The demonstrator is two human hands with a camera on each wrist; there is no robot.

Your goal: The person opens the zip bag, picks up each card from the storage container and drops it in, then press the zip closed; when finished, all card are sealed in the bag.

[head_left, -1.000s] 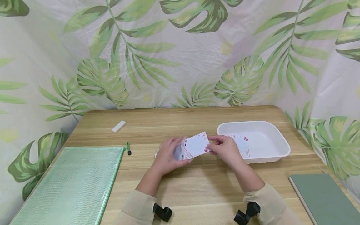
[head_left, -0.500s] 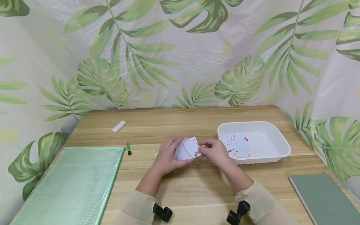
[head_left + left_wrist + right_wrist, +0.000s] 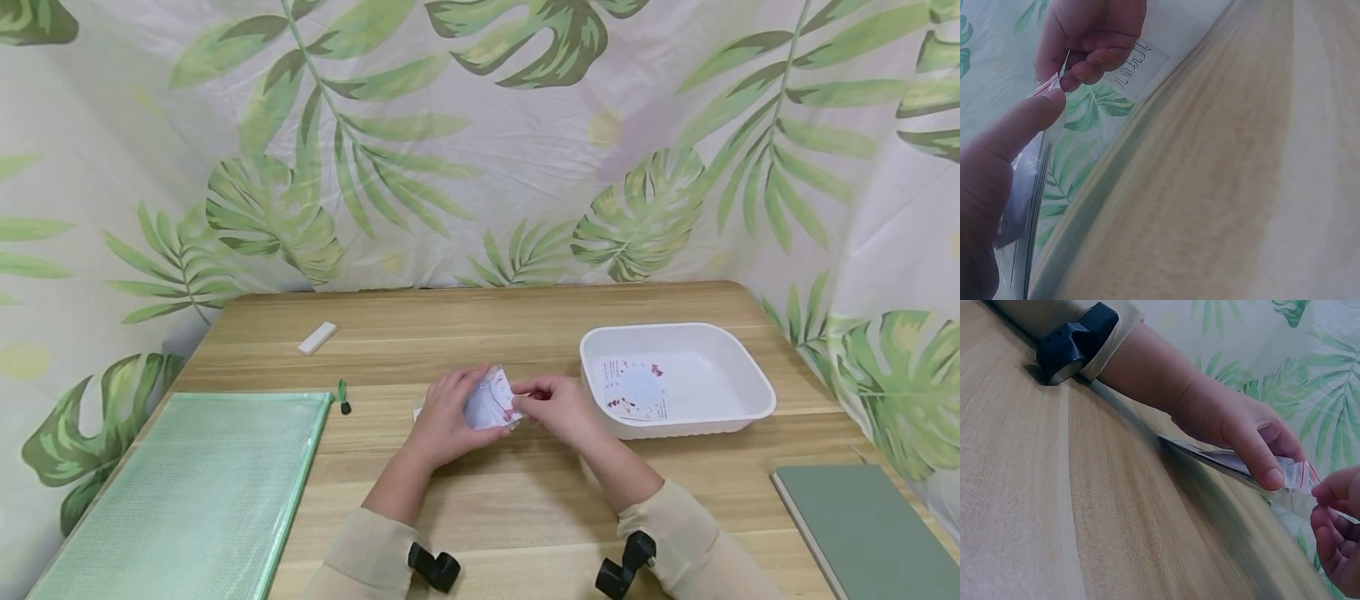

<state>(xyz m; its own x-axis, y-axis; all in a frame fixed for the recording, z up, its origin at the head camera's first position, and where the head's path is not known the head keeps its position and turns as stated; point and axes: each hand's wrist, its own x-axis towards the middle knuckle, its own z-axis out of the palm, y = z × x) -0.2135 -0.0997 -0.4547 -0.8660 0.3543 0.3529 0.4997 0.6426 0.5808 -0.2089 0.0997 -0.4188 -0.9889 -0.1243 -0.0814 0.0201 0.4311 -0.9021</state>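
My left hand grips a clear zip bag with a red line along its mouth, thumb on the near side, fingers behind. Inside the bag is a white card printed with small red designs, its outer end at the bag's mouth. My right hand pinches the card at that end with thumb and finger. In the right wrist view, the bag sits between the left thumb and fingers, with the right fingertips at its opening. The left palm covers the bag's other end.
Right of the hands stands a white tray with a similar printed card inside it. A green mesh pouch lies at left, its green pull by the corner. Behind is a small white block. A green notebook lies front right.
The card has slid leftward into the bag, from mostly showing to nearly all inside. My right hand has moved left with it; the left hand has stayed in place.
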